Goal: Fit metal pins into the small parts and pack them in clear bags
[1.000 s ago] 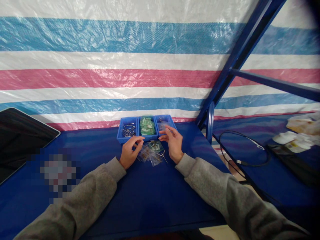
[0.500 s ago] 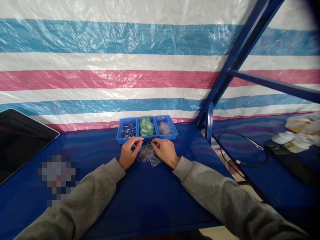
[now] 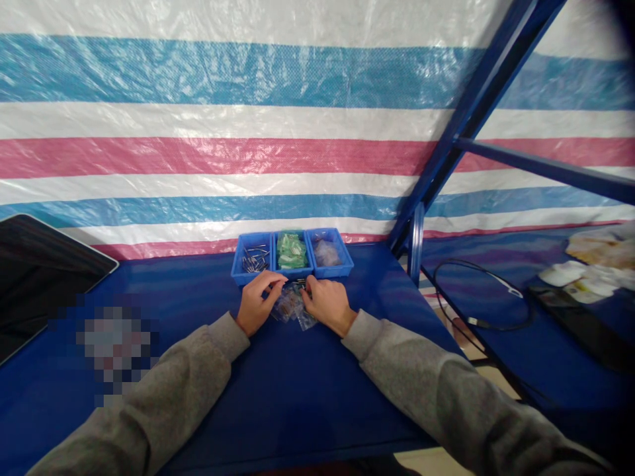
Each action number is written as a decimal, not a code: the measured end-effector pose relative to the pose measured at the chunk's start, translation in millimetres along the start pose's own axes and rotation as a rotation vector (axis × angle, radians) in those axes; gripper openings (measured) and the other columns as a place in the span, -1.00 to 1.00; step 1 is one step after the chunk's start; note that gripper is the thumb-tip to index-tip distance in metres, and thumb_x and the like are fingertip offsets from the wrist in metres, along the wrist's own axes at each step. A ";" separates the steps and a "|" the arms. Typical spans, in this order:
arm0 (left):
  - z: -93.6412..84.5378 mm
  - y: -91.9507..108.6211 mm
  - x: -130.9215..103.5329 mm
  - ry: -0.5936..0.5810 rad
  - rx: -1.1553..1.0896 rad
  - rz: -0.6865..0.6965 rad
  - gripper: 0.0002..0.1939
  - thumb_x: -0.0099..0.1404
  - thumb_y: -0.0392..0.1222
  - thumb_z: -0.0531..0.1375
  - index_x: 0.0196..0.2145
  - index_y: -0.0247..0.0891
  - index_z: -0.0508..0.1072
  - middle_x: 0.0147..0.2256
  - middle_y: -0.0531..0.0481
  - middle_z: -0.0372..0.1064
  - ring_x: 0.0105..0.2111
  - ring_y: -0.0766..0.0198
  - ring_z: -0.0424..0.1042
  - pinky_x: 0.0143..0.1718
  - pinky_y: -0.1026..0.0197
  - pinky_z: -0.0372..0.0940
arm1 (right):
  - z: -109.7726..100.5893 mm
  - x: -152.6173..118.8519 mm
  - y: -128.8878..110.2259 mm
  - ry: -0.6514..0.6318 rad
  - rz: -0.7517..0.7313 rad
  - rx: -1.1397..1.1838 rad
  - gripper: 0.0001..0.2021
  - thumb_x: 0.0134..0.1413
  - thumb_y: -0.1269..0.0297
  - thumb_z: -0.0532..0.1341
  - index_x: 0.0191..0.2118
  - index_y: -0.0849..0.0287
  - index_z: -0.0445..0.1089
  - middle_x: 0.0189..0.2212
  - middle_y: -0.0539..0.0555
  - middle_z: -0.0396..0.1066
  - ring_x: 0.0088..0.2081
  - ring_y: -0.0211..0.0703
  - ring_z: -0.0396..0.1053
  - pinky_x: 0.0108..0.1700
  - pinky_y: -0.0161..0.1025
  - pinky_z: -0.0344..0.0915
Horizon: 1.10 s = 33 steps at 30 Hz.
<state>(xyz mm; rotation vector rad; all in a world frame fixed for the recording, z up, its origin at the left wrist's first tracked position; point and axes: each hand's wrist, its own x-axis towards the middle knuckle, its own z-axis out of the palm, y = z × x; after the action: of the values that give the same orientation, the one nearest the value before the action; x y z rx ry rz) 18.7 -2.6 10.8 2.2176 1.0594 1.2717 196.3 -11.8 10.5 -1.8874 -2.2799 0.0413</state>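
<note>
Markings on the green packets [image 3: 292,251] in the middle blue bin [image 3: 294,272]: too small to read. Clear packets [image 3: 289,308] lie on the table [image 3: 292,396] in front of it, between the hands. Left hand [image 3: 253,303] at their left edge, fingers curled toward thumb. Right hand [image 3: 328,304] palm down over their right side, fingers bent. Can't tell if either grip holds anything.
</note>
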 end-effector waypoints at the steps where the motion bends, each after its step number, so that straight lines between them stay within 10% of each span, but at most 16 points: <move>1: 0.0 0.2 0.0 0.001 -0.001 0.004 -0.82 0.30 -0.19 0.06 -0.24 -0.28 0.42 -0.29 -0.08 0.40 -0.34 0.29 0.40 -0.36 0.27 0.32 | 0.2 0.0 -0.2 -0.003 -0.001 0.000 -0.75 0.17 0.14 0.01 -0.25 0.18 0.31 -0.39 0.16 0.47 -0.35 -0.03 0.46 -0.36 -0.25 0.22; 24: 1.8 -3.2 -1.1 -0.006 0.002 -0.011 -0.84 0.29 -0.22 0.08 -0.25 -0.28 0.42 -0.31 -0.05 0.38 -0.39 0.33 0.39 -0.38 0.28 0.31 | 13.0 -1.4 2.6 0.085 -0.099 0.051 -0.79 0.20 0.24 -0.03 -0.28 0.18 0.31 -0.39 0.12 0.48 -0.37 -0.10 0.44 -0.40 -0.31 0.15; 33: 0.7 1.2 1.7 0.078 0.069 -0.015 -0.83 0.29 -0.22 0.07 -0.23 -0.27 0.43 -0.25 -0.07 0.39 -0.27 0.28 0.38 -0.36 0.30 0.31 | 22.1 -4.1 4.7 0.270 -0.270 0.443 -0.82 0.24 0.27 0.00 -0.26 0.14 0.32 -0.39 0.03 0.46 -0.32 -0.22 0.42 -0.29 -0.36 0.18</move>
<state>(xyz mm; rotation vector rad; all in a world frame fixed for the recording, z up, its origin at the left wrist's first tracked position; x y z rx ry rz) 20.3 -2.1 12.2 2.2223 1.1631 1.3445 198.1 -12.8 -12.3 -1.2764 -2.1032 0.2206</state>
